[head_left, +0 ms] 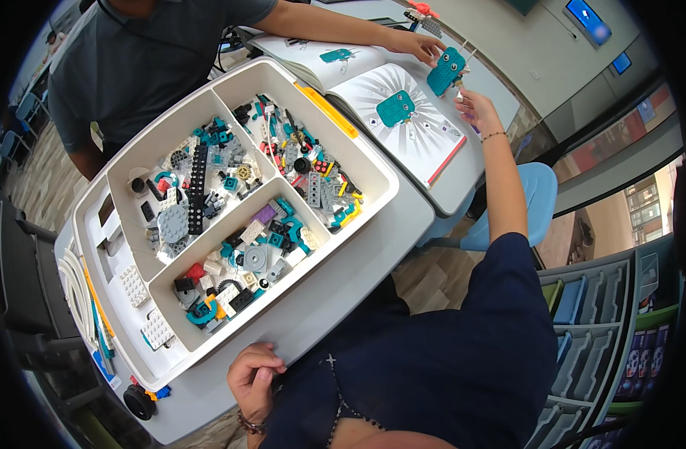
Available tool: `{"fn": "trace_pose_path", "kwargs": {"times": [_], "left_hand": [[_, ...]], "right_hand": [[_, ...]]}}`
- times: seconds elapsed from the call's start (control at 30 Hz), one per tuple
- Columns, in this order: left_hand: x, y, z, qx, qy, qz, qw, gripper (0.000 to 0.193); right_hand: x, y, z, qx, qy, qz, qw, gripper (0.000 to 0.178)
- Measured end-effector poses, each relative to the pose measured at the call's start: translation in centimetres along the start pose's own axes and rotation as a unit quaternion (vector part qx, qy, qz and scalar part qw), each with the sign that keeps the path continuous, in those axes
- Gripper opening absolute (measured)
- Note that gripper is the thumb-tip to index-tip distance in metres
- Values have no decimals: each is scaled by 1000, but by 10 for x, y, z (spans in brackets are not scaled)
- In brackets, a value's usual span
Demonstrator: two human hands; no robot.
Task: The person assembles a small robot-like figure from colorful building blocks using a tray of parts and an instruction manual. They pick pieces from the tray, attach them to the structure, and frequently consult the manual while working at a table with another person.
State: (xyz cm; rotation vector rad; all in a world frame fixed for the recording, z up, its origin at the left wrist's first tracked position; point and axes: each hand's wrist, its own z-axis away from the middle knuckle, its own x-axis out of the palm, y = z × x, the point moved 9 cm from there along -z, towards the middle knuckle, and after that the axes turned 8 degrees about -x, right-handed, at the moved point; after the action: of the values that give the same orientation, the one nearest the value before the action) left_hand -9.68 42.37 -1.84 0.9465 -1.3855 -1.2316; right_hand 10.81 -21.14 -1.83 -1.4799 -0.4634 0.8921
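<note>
My right hand [477, 111] reaches to the far right, its fingers closed on the lower edge of a teal toy-brick figure [446, 71] with two round eyes. Another person's hand [420, 46] touches the figure's upper left side. The figure stands upright just beyond an open instruction booklet [425, 142], whose page pictures a similar teal figure. My left hand [257, 374] is loosely curled at the near table edge, with no object showing in it. Close beyond it lies a white sorting tray [358, 217] with several compartments of loose toy bricks.
A person in a grey shirt [156, 60] sits across the table. A black wheel [139, 402] and small bricks lie by the tray's near left corner. A light blue chair [537, 202] stands at the right, near a rack of drawers [582, 352]. Pale tubing [77, 292] lies left of the tray.
</note>
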Motion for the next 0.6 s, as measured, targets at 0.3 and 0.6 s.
{"fn": "trace_pose_path", "kwargs": {"times": [0.3, 0.6], "left_hand": [[0, 0, 0, 0, 4, -3, 1000, 25], [2, 0, -1, 1, 0, -4, 1000, 25]], "right_hand": [[-12, -51, 19, -250, 144, 417, 862, 30], [-20, -29, 1, -212, 67, 230, 947, 33]]}}
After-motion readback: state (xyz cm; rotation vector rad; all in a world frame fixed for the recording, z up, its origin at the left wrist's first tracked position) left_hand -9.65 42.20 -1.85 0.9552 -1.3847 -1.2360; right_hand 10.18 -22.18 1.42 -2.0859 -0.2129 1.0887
